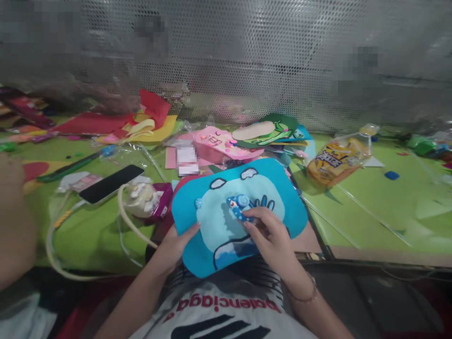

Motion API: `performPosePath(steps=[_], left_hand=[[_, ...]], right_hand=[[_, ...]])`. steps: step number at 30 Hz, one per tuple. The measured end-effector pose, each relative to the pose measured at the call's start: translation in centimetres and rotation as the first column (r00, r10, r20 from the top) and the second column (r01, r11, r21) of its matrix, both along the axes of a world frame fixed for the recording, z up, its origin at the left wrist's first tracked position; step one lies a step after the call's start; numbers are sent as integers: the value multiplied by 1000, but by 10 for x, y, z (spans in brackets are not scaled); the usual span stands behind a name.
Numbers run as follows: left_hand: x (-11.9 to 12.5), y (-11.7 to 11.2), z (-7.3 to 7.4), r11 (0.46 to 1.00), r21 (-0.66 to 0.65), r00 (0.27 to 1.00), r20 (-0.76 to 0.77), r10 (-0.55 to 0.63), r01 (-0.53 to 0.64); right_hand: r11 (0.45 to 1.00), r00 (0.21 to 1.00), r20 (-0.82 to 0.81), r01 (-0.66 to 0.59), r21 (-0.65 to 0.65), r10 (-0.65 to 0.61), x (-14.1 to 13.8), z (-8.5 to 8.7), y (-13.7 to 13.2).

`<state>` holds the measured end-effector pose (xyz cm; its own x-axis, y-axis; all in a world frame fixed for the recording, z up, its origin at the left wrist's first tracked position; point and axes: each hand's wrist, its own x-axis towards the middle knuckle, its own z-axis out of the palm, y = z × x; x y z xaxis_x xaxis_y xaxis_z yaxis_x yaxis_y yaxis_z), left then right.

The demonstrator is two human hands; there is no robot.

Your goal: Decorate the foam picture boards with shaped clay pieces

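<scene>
Some fingers (264, 216) partly hide what seems a figurine (236, 207)

Teal sheet (217, 226) (pale-centred, black-lined) tilted; blue white-dotted ornament (241, 203) at its middle.

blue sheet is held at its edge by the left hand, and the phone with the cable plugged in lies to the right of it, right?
Not quite: the head view shows the phone with the cable plugged in lying to the left of the blue sheet, which the left hand holds at its edge.
</scene>
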<state>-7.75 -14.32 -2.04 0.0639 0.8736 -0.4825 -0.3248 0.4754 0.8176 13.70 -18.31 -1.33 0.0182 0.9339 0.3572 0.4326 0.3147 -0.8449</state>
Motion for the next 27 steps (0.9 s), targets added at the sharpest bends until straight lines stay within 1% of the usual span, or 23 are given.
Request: performPosePath(steps=[2, 4, 8, 12, 15, 18, 20, 23, 25, 27], left_hand=[[-1, 0, -3, 1000, 16, 1000, 21, -23, 23], [-1, 1, -6, 999, 32, 998, 53, -39, 37], [-2, 2, -10, 998, 27, 994, 88, -61, 59], [-4, 3, -6, 996, -13, 993, 76, -85, 86], [-5, 4, -2, 997, -49, 997, 52, -57, 59], [-4, 4, -1, 997, -52, 998, 44, -52, 54], [-3, 5, 0, 997, -58, 998, 41, -50, 52], [-2, 5, 5, 995, -93, 1000, 11, -23, 24], [-2, 4, 13, 994, -109, 1000, -8, -3, 2], [-5, 3, 24, 994, -113, 1000, -18, 9, -11]], right_hand=[[1000, 999, 31, -28, -3, 28, -1, -1, 1], [1000, 998, 64, -29, 0, 29, -1, -1, 4], [997, 980, 194, 43, 60, -54, 0, 0, 7], [989, 924, 360, 95, 112, -129, 1, 2, 8], [988, 879, 456, 93, 121, -139, 1, 4, 9], [989, 842, 520, 101, 112, -145, 1, 5, 10], [991, 836, 534, 95, 91, -129, 2, 6, 9], [993, 858, 502, 74, 92, -110, 7, 14, 7], [987, 868, 477, 80, 143, -139, 16, 23, 4], [971, 860, 469, 108, 215, -199, 31, 33, 2]])
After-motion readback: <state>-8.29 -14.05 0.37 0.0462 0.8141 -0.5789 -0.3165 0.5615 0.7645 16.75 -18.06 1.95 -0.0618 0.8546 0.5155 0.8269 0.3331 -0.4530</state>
